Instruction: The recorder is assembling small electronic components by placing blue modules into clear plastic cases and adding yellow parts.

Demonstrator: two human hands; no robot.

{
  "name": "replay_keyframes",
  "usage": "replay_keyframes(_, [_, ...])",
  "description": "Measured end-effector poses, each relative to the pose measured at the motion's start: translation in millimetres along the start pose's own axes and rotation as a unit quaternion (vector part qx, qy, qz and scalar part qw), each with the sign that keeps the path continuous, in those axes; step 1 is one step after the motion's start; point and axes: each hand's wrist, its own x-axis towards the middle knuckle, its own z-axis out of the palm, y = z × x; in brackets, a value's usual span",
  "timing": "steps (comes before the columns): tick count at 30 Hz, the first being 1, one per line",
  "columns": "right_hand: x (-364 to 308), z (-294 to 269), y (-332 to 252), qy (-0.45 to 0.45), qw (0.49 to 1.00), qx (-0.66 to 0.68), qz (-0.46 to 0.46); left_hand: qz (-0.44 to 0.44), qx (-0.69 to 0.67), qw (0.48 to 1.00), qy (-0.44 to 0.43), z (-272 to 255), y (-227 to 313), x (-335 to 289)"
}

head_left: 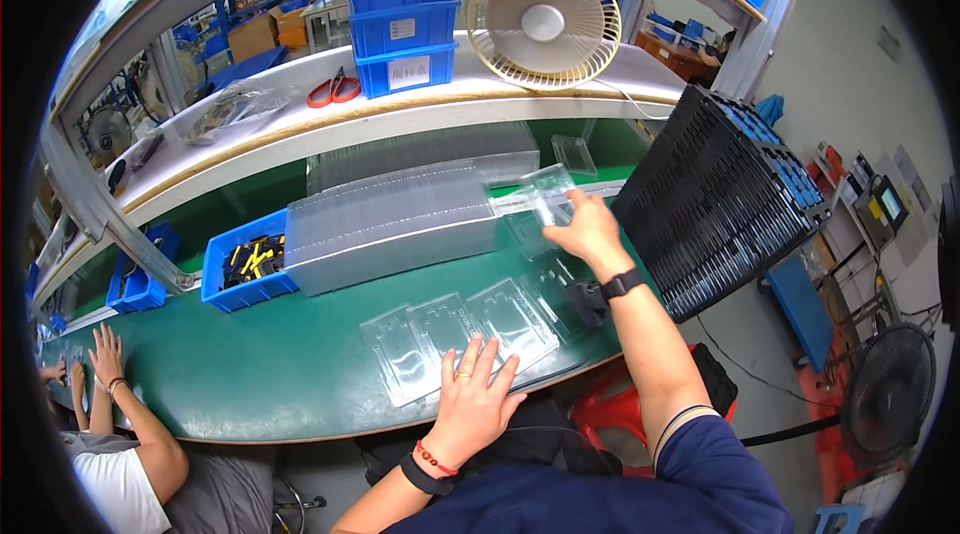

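Several clear plastic blister trays (395,349) lie overlapping on the green work table in front of me. My left hand (475,409) rests with spread fingers on the near edge of these trays. Farther off to the right, my right hand (592,232) pinches another clear plastic tray (545,184) between thumb and fingers, tilted above the table. Beneath it is more clear plastic, whose exact shape I cannot make out. A long row of nested clear trays (390,224) stands to the left of my right hand.
A blue bin (240,299) of black and yellow parts adjoins the tray row. Tall stacked black trays (715,204) stand right of the table. On the shelf are a fan (543,24), red-handled scissors (333,90) and blue boxes (405,44). A co-worker's hand (107,359) rests at the left.
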Motion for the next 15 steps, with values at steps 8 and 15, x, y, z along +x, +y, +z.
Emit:
replay_keyframes(8, [-88, -26, 81, -0.020, 0.996, -0.050, 0.073, 0.013, 0.038, 0.999, -0.010, -7, -22, -4])
replay_keyframes(15, [-121, 0, 71, -0.038, 0.999, 0.002, 0.031, 0.012, -0.020, 1.000, 0.003, -18, -33, -5])
